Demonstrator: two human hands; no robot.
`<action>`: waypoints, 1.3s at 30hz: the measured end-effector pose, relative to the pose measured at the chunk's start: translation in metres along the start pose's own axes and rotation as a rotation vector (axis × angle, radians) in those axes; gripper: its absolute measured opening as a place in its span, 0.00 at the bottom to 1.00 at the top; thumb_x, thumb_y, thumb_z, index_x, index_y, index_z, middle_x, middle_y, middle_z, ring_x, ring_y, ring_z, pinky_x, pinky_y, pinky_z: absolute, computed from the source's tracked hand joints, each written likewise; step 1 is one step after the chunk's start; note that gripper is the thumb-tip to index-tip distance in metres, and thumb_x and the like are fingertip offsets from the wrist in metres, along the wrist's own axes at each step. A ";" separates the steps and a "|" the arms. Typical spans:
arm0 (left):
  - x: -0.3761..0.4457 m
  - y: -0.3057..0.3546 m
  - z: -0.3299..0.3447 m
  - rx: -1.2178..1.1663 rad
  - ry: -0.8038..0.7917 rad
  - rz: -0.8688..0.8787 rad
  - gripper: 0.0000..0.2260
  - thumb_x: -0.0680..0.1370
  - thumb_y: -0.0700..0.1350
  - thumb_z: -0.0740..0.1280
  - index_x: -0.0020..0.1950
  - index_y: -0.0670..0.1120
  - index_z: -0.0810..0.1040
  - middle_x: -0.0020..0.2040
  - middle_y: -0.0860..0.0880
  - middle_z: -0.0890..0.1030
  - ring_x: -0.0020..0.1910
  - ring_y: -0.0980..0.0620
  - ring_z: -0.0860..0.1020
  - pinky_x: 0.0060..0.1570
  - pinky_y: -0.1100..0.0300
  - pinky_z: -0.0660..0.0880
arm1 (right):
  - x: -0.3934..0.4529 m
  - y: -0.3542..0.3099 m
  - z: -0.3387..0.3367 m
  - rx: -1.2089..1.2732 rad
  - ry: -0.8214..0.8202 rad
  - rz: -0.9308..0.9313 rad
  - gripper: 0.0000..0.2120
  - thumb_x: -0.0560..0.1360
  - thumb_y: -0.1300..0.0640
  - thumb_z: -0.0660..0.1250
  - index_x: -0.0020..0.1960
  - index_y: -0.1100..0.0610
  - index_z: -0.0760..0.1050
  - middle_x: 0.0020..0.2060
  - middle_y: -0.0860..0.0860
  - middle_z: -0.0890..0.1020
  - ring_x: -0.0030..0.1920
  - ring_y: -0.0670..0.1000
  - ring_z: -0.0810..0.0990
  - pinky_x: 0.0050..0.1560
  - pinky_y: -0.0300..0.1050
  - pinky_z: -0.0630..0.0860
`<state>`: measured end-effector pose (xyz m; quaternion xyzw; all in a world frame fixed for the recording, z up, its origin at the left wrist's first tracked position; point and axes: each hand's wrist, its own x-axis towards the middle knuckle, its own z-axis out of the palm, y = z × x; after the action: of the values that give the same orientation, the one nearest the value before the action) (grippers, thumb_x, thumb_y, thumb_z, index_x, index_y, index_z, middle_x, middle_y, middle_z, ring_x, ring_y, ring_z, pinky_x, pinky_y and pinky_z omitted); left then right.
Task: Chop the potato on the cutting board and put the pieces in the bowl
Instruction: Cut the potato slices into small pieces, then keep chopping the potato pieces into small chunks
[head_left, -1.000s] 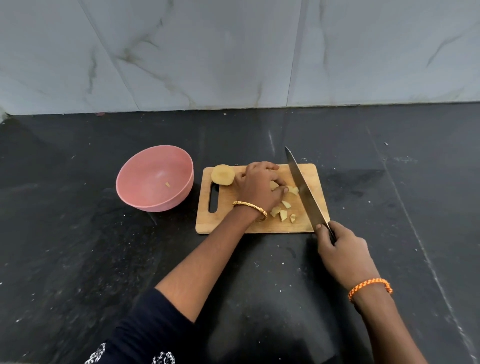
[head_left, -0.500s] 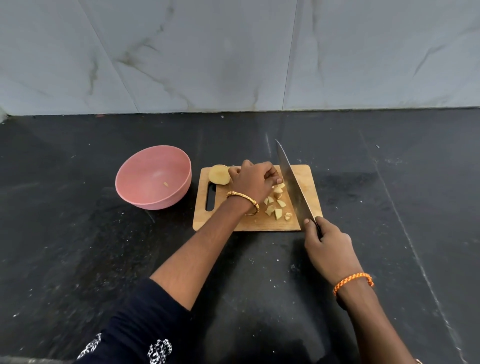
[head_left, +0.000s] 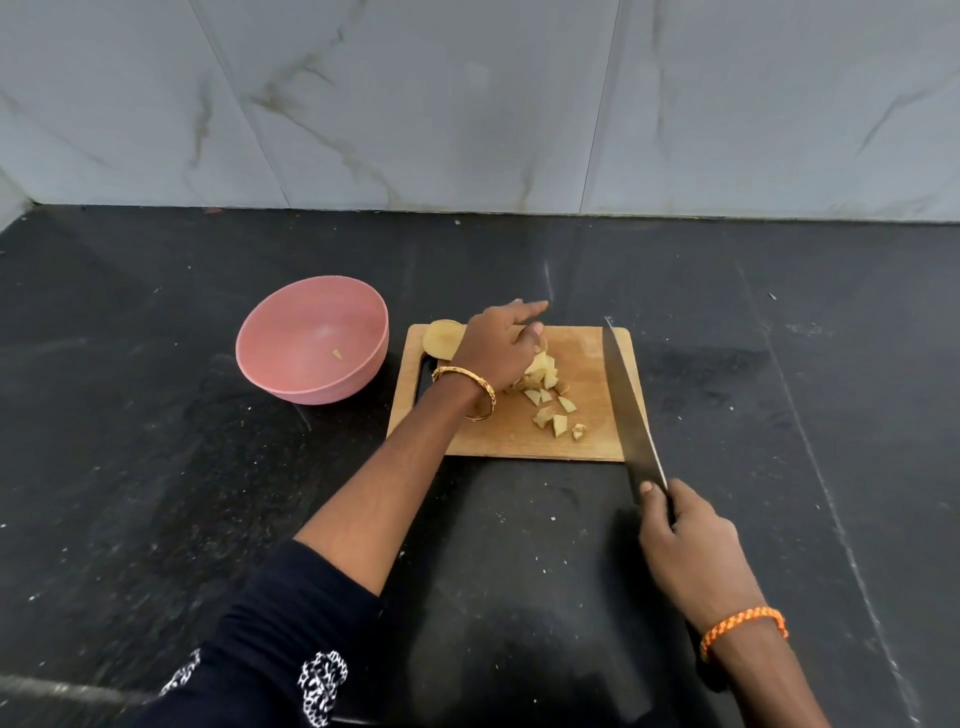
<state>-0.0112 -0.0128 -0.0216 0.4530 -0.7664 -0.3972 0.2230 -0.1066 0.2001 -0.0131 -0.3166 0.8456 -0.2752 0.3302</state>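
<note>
A wooden cutting board (head_left: 587, 358) lies on the black counter. Several pale potato pieces (head_left: 550, 395) are scattered at its middle, and an uncut potato half (head_left: 441, 338) sits at its far left corner. My left hand (head_left: 498, 348) rests over the heap of pieces, fingers spread and index finger pointing away, cupped against them. My right hand (head_left: 685, 540) grips the handle of a large knife (head_left: 628, 405), whose blade lies along the board's right edge, tip pointing away. The pink bowl (head_left: 270, 358) stands left of the board with one small potato piece (head_left: 336, 354) inside.
The black stone counter (head_left: 208, 519) extends all around the board. A grey marble wall (head_left: 467, 104) closes off the back. My dark sleeve covers the near left.
The knife has shifted right, away from the pieces, to the board's right edge. My left hand has opened and spread over the pile of pieces.
</note>
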 end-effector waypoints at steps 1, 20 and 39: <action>0.001 0.000 0.002 -0.003 -0.020 -0.017 0.16 0.79 0.43 0.60 0.67 0.47 0.72 0.67 0.46 0.74 0.70 0.52 0.68 0.67 0.64 0.64 | -0.003 0.000 0.005 -0.005 -0.010 0.012 0.16 0.81 0.50 0.53 0.43 0.59 0.70 0.36 0.58 0.78 0.34 0.54 0.76 0.31 0.45 0.67; -0.032 -0.040 -0.005 0.484 0.526 0.119 0.21 0.71 0.46 0.63 0.64 0.46 0.74 0.69 0.44 0.69 0.73 0.45 0.60 0.72 0.45 0.49 | 0.008 -0.054 0.020 -0.441 -0.171 -0.045 0.06 0.82 0.53 0.52 0.52 0.55 0.62 0.45 0.55 0.77 0.49 0.56 0.80 0.46 0.49 0.77; -0.039 -0.058 -0.004 -0.020 0.527 -0.012 0.22 0.78 0.39 0.62 0.72 0.43 0.64 0.65 0.43 0.67 0.64 0.51 0.67 0.59 0.76 0.55 | -0.002 -0.063 0.017 -0.588 -0.286 -0.189 0.13 0.81 0.54 0.53 0.64 0.57 0.64 0.50 0.56 0.78 0.50 0.56 0.80 0.50 0.49 0.78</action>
<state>0.0412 0.0035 -0.0656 0.5430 -0.6753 -0.2742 0.4171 -0.0708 0.1560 0.0192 -0.5105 0.8009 -0.0016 0.3130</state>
